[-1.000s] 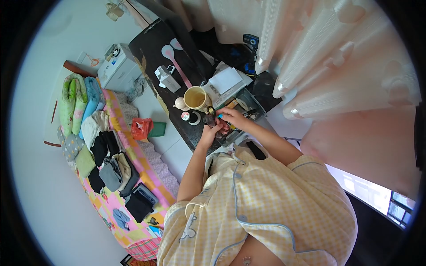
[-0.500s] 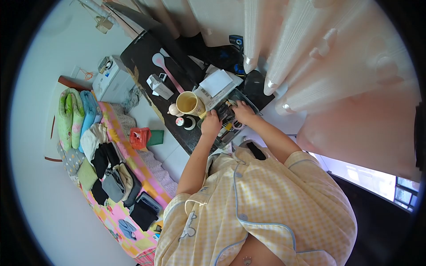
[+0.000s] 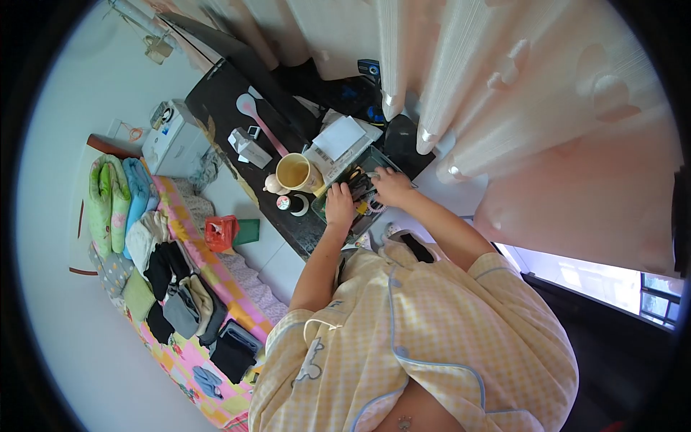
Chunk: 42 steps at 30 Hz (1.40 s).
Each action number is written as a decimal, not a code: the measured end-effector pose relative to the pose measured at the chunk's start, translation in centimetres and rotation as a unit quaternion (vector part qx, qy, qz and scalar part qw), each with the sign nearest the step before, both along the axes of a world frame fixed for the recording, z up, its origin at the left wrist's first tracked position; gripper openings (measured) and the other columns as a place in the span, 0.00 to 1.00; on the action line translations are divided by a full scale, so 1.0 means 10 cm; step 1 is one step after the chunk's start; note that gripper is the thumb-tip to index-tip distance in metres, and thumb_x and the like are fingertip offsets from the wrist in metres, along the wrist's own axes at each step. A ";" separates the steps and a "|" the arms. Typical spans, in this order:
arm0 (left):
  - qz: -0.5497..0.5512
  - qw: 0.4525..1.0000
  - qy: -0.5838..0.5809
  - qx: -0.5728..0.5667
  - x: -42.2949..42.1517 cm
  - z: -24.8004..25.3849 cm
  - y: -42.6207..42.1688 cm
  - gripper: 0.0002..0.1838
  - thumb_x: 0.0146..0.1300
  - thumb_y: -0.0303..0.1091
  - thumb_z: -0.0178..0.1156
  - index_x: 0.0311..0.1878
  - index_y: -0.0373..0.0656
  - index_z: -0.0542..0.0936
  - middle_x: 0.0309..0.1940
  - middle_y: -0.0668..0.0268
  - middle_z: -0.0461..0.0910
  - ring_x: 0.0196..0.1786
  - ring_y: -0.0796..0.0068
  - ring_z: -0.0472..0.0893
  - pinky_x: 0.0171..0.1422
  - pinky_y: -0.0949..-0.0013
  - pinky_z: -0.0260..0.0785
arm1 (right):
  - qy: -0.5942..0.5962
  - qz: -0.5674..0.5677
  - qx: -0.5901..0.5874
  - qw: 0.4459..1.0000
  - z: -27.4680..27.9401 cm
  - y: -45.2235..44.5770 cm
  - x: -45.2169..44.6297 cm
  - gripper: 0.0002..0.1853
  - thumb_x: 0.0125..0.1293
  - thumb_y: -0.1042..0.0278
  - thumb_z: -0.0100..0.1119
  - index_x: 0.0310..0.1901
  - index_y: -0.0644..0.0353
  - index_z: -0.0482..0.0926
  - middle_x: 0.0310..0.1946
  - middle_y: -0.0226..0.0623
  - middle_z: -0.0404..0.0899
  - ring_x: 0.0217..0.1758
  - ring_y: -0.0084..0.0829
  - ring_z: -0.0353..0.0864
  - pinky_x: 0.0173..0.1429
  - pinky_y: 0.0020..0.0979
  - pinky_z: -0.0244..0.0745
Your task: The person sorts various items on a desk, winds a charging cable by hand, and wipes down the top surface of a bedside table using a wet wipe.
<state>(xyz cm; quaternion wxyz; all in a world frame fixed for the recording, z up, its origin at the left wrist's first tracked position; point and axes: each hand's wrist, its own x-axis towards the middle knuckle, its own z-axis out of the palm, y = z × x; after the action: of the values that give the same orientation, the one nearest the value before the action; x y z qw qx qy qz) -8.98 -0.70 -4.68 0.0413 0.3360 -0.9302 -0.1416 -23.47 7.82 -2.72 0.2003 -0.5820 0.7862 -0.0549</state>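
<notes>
Both left hand (image 3: 339,207) and right hand (image 3: 392,187) curl over the grey rectangular plastic bin (image 3: 370,158) at the black counter (image 3: 223,93) edge, holding what I cannot tell, and a leftward jerk could topple the cream cylindrical cup (image 3: 299,173) alongside.

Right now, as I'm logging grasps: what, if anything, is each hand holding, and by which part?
That can't be told: the left hand and right hand are at the grey basket, but any hold is too small to make out.
</notes>
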 end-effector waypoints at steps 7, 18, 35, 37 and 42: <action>-0.010 0.999 0.037 -0.036 0.08 -0.02 0.02 0.30 0.37 0.29 0.65 0.47 0.42 0.65 0.45 0.57 0.64 0.47 0.56 0.67 0.47 0.61 0.66 | 0.077 0.027 0.124 0.989 -0.07 -0.15 0.21 0.32 0.36 0.59 0.67 0.48 0.59 0.70 0.48 0.39 0.61 0.55 0.38 0.60 0.51 0.39 0.63; 0.016 0.993 -0.050 -0.107 0.20 0.11 -0.01 0.17 0.44 0.41 0.61 0.34 0.43 0.69 0.32 0.64 0.71 0.41 0.63 0.72 0.36 0.62 0.67 | 0.067 0.000 0.122 0.990 -0.06 -0.13 0.15 0.18 0.50 0.72 0.53 0.46 0.59 0.71 0.49 0.39 0.61 0.53 0.38 0.62 0.52 0.37 0.62; -0.018 0.985 0.162 0.056 0.38 0.17 -0.20 0.13 0.50 0.36 0.59 0.31 0.39 0.67 0.30 0.56 0.69 0.31 0.54 0.74 0.30 0.61 0.69 | 0.113 0.234 -0.021 0.965 -0.09 -0.16 0.12 0.25 0.40 0.52 0.64 0.39 0.59 0.74 0.41 0.37 0.70 0.51 0.35 0.65 0.50 0.34 0.62; -0.028 0.991 0.130 0.026 0.39 0.17 -0.19 0.14 0.50 0.35 0.59 0.33 0.39 0.67 0.30 0.55 0.69 0.31 0.53 0.73 0.32 0.61 0.69 | 0.145 0.204 0.034 0.968 -0.08 -0.24 0.25 0.27 0.38 0.52 0.65 0.40 0.58 0.73 0.42 0.39 0.70 0.51 0.35 0.66 0.50 0.34 0.62; -0.033 0.994 0.083 -0.064 0.34 0.08 -0.18 0.15 0.48 0.37 0.60 0.33 0.41 0.67 0.31 0.59 0.68 0.34 0.60 0.73 0.31 0.64 0.70 | 0.123 0.236 0.021 0.964 -0.23 -0.30 0.17 0.22 0.41 0.61 0.61 0.41 0.59 0.73 0.41 0.39 0.72 0.48 0.35 0.70 0.49 0.34 0.65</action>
<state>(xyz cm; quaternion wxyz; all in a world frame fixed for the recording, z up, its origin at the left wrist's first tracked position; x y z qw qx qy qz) -5.53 -2.53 -3.86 0.1348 0.2885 -0.9414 -0.1109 -21.74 4.83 -4.98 0.1213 -0.7487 0.6465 0.0826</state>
